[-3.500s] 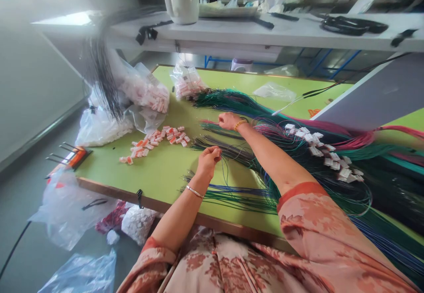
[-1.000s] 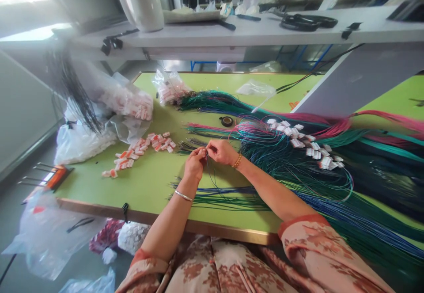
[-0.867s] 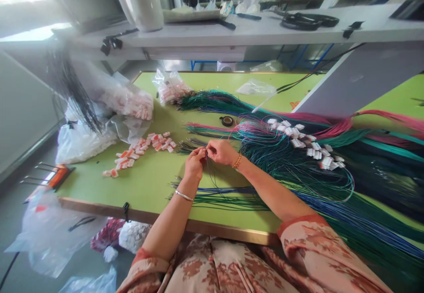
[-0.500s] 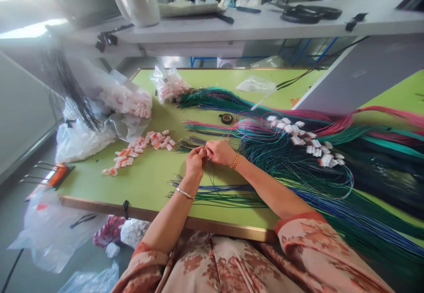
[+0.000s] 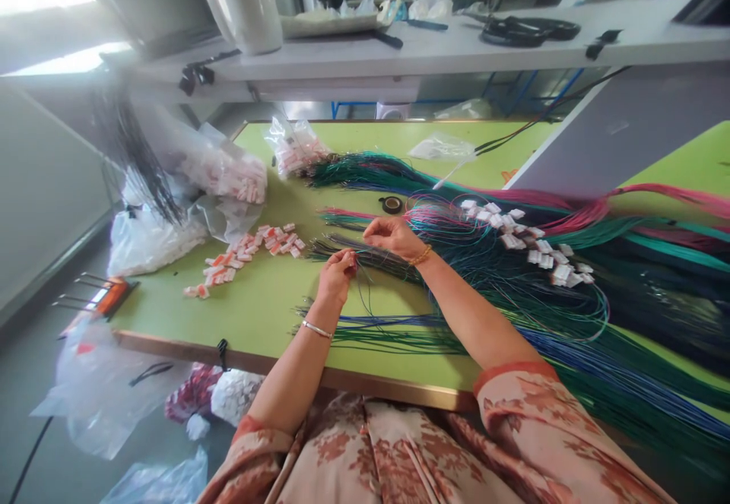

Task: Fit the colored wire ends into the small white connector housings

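Observation:
My left hand [image 5: 336, 272] is closed in a pinch on thin wires [image 5: 365, 291], which trail from its fingertips down to the table. A small reddish-white piece, like a connector housing, barely shows at those fingertips. My right hand [image 5: 393, 236] hovers just right of it, above a bundle of black wires [image 5: 336, 245]. Its thumb and fingers are bent together; whatever is between them is too small to make out. To the left lies a loose pile of white-and-orange connector housings [image 5: 228, 261]. Finished-looking white connectors [image 5: 528, 238] sit on the wire heap at right.
A roll of black tape [image 5: 391, 204] lies beyond my hands. Green and blue wire bundles [image 5: 399, 340] run along the near side. Plastic bags [image 5: 228, 173] stand at the left. A white shelf [image 5: 427, 55] crosses above the green table [image 5: 262, 306], with scissors [image 5: 525, 30] on it.
My right hand has drawn away from the left, moving right and slightly farther from me. My left hand keeps its pinch near the same place. The view has shifted slightly.

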The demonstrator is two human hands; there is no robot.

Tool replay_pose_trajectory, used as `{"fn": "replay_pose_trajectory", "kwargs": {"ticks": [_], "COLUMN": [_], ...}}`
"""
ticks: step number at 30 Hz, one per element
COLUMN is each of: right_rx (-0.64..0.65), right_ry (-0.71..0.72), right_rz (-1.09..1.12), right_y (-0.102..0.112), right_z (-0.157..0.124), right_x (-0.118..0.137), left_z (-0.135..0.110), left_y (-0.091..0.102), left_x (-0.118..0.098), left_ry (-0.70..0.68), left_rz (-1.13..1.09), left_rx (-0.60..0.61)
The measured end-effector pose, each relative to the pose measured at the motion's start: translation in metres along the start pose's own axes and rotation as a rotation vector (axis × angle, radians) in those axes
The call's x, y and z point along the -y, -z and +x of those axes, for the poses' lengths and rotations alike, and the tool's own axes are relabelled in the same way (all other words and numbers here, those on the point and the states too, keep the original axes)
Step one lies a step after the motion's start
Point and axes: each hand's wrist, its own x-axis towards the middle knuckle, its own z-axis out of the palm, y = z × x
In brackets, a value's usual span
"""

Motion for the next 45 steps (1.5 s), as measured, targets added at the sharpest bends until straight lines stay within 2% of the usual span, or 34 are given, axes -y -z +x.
{"fn": "replay_pose_trajectory", "kwargs": {"ticks": [4,9,21,27,40,45], "right_rx": [-0.004,0.053,0.042,0.042,0.073,0.066], "right_ry": [-0.002,0.04,0.097,0.07,0.135,0.182], "right_rz": [-0.106,-0.341,-0.709,-0.734,-0.733,-0.837], "right_y": [-0.009,-0.017,-0.021,-0.022,-0.026,-0.029], "right_z": [0.0,-0.006,-0.012,-0.012,-0.012,-0.013], "right_x": [-0.006,-0.005,-0.004,-0.002,-0.008,-0.009], "left_z": [0.001,0.003,0.003,0.0,-0.003,-0.002], "left_y": [0.001,0.002,0.002,0.0,0.0,-0.003], "left_x": [0.001,0.002,0.002,0.0,0.005,0.007], "left_ry": [-0.015,-0.018,0.015,0.018,-0.029,-0.047], "left_rz": [-0.004,-0.035,-0.058,-0.05,0.029,0.036], "left_rx": [0.024,0.044,0.038,0.035,0.006,-0.041]}}
